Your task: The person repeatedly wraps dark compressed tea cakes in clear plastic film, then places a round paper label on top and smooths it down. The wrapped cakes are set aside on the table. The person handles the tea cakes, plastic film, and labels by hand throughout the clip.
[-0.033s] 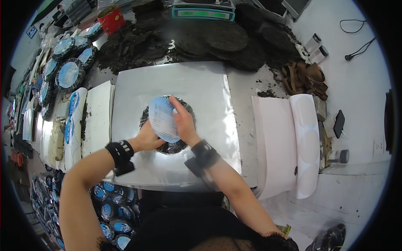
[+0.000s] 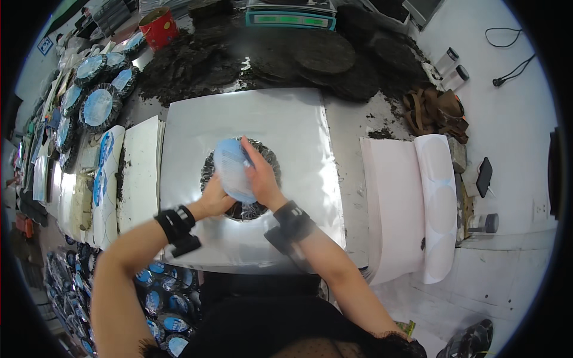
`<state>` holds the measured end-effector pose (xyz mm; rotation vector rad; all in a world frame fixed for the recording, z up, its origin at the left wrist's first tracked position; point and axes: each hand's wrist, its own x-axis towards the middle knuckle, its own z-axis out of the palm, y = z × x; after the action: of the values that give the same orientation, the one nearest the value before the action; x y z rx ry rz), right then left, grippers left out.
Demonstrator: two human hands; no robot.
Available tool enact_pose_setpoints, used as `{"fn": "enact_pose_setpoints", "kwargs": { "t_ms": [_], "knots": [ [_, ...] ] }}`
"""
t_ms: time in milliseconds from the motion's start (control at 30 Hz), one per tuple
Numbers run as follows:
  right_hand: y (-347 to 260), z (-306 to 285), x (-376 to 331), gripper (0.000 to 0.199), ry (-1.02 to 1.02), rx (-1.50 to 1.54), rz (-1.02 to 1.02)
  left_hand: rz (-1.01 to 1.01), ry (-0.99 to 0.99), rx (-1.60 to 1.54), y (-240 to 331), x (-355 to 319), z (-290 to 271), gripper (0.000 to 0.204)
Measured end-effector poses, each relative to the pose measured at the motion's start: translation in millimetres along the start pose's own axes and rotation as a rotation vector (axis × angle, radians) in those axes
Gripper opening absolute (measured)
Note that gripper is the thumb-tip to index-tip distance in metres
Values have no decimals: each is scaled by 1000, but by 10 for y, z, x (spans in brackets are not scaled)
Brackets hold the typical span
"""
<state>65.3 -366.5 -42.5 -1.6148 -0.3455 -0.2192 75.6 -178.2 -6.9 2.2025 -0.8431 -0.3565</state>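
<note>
A pale blue oval label [image 2: 231, 164] with printing on it is tilted over a round black disc in shiny plastic wrap [image 2: 271, 156]. My right hand [image 2: 262, 179] has closed on the label's right side, its fingers pointing up along the edge. At the label's lower left, my left hand [image 2: 216, 197] grips it, with some fingers hidden beneath. The disc lies on a bright metal sheet [image 2: 298, 119], partly covered by the label and both hands.
Dark crumbly cakes [image 2: 322, 53] and a scale [image 2: 290, 19] stand at the back. Labelled wrapped discs [image 2: 98, 107] pile up at far left. White paper sheets [image 2: 391, 209] and a roll of label sheets [image 2: 439, 209] lie on the right. A phone [image 2: 483, 177] is by the wall.
My left forearm has shifted slightly to the right. The label has tilted a little more, its blurred lettering showing motion; both hands stay at it.
</note>
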Motion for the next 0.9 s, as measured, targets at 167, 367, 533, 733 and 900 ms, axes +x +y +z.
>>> {"fn": "enact_pose_setpoints", "kwargs": {
  "t_ms": [167, 367, 533, 733, 900],
  "knots": [
    [-140, 198, 25, 77, -172, -536, -158, -178, 549, -1699, 134, -139, 55, 56],
    [-381, 363, 34, 85, -294, -804, -79, -166, 763, -434, 281, -262, -355, 54],
    [-244, 260, -29, 92, -361, -769, 61, -160, 434, -208, 143, 97, -79, 56],
    [-402, -264, -202, 59, -158, -496, -48, -10, 208, 578, -69, -161, 27, 74],
    [-962, -2484, -914, 21, 384, -1139, 213, -30, 106, 563, -220, -239, -91, 80]
  ]
}}
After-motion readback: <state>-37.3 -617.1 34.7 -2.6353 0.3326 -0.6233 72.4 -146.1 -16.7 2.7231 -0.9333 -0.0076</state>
